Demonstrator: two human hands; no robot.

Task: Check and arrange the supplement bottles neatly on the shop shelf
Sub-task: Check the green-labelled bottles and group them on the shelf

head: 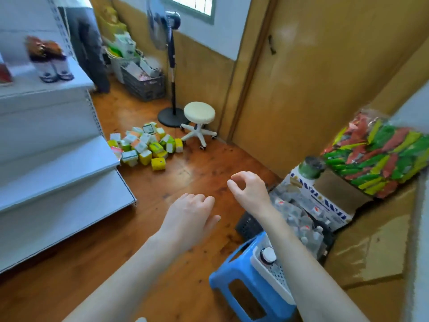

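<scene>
left hand, right hand over floor, shelf beside

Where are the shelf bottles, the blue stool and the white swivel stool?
shelf bottles [47,69]: head view, left bottle's label.
blue stool [232,271]: head view, bare left part of its seat.
white swivel stool [199,112]: head view, round seat.

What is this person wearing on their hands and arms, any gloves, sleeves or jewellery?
Nothing shows: the left hand and right hand are bare, without gloves, rings or a watch, and both forearms are uncovered to the picture's edge, no sleeve in view.
</scene>
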